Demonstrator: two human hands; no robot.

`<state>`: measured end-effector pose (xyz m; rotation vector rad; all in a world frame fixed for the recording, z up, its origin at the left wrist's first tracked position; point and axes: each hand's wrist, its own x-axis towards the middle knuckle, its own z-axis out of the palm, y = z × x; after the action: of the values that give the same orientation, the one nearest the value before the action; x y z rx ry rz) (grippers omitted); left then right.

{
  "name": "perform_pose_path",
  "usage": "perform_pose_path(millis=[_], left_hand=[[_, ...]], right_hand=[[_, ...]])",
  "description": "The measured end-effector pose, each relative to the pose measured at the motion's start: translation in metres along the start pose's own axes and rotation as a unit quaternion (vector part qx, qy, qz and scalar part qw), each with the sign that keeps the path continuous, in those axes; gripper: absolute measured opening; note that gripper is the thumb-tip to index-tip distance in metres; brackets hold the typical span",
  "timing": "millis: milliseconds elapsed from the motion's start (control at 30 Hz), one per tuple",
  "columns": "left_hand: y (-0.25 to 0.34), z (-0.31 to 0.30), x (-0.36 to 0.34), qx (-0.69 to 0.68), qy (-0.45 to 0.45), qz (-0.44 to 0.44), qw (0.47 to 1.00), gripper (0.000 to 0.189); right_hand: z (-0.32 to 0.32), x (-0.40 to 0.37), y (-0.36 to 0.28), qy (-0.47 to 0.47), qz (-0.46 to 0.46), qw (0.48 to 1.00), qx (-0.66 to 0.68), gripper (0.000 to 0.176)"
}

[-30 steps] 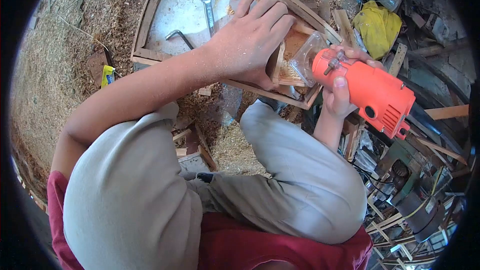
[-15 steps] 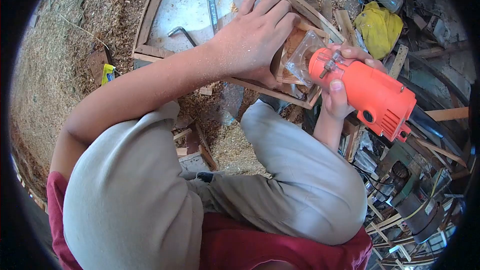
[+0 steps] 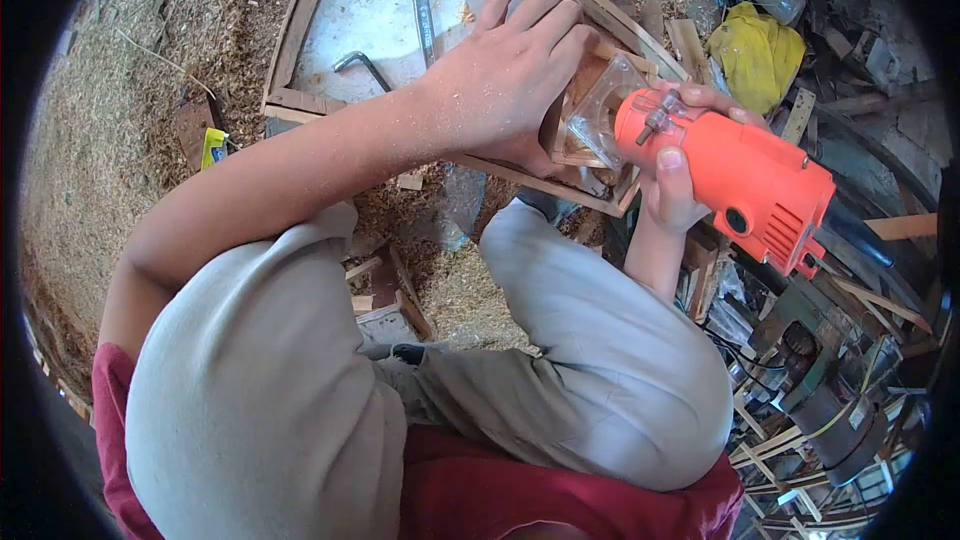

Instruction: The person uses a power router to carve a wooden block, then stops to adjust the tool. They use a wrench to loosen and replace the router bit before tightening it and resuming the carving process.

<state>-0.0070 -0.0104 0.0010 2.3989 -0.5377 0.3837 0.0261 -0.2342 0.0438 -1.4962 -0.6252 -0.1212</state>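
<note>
My right hand (image 3: pixel 685 160) is wrapped round an orange trim router (image 3: pixel 750 175), which is tilted with its clear plastic base (image 3: pixel 603 110) against a small wooden box-like piece (image 3: pixel 583 90). My left hand (image 3: pixel 520 70) grips that wooden piece from its left side, fingers over the far edge and thumb near its lower end. The piece rests on a wood-framed board (image 3: pixel 350 15) with a whitish surface. On the board lie an open-ended wrench (image 3: pixel 421 20) and a dark hex key (image 3: pixel 362 68), both left of my left hand. The router's bit is hidden from me.
Wood shavings (image 3: pixel 110 170) cover the ground at left, with a yellow packet (image 3: pixel 214 147) among them. A yellow cloth (image 3: pixel 757 58) lies at upper right. Wood scraps and a dark motor-like cylinder (image 3: pixel 840 430) crowd the right side. My bent knees (image 3: pixel 610 340) are close below the board.
The router has shifted very slightly and its tilt has changed a little against the wooden piece. My left hand has stayed in place.
</note>
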Motion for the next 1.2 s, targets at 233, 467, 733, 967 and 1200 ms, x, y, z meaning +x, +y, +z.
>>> perform_pose_path(millis=[233, 467, 733, 967, 1200], left_hand=[[0.000, -0.003, 0.000, 0.032, -0.008, 0.010, 0.999, 0.109], [-0.001, -0.004, -0.001, 0.012, -0.005, 0.005, 1.000, 0.109], [-0.001, -0.004, -0.003, 0.012, -0.003, 0.007, 1.000, 0.110], [-0.001, -0.005, -0.002, 0.009, -0.015, -0.003, 1.000, 0.111], [0.000, -0.007, -0.002, 0.013, -0.023, -0.006, 1.000, 0.113]], right_hand=[[0.004, -0.001, 0.001, 0.027, 0.012, 0.999, -0.027, 0.069], [0.003, 0.001, -0.001, 0.025, 0.020, 0.999, -0.028, 0.069], [-0.002, 0.001, 0.001, 0.010, 0.015, 0.999, -0.044, 0.069], [-0.004, 0.001, 0.002, 0.013, 0.021, 0.999, -0.038, 0.070], [-0.002, 0.002, 0.000, 0.035, 0.027, 0.999, -0.012, 0.077]])
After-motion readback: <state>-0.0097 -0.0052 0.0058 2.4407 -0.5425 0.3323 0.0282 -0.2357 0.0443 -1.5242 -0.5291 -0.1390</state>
